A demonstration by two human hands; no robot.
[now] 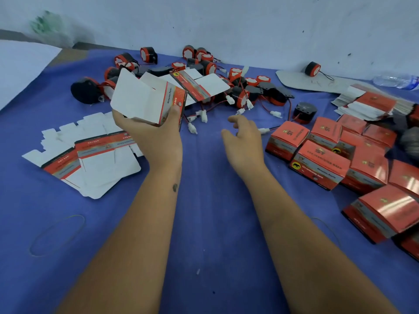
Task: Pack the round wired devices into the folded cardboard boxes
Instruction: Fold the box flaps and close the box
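My left hand (156, 134) grips a partly folded red-and-white cardboard box (147, 98), held up above the blue cloth with its white flaps open. My right hand (243, 141) hovers empty over the cloth, fingers loosely curled, just short of the white plugs (203, 116) of the wired devices. A pile of round black-and-red wired devices (240, 87) lies at the back by the wall. Another flat box blank (199, 85) rests on that pile.
Flat unfolded box blanks (90, 155) lie at the left. Several closed red boxes (322, 162) crowd the right side, with a stack of flat blanks (371, 105) behind them. A rubber band (56, 234) lies near left. A plastic bottle (396, 81) lies far right.
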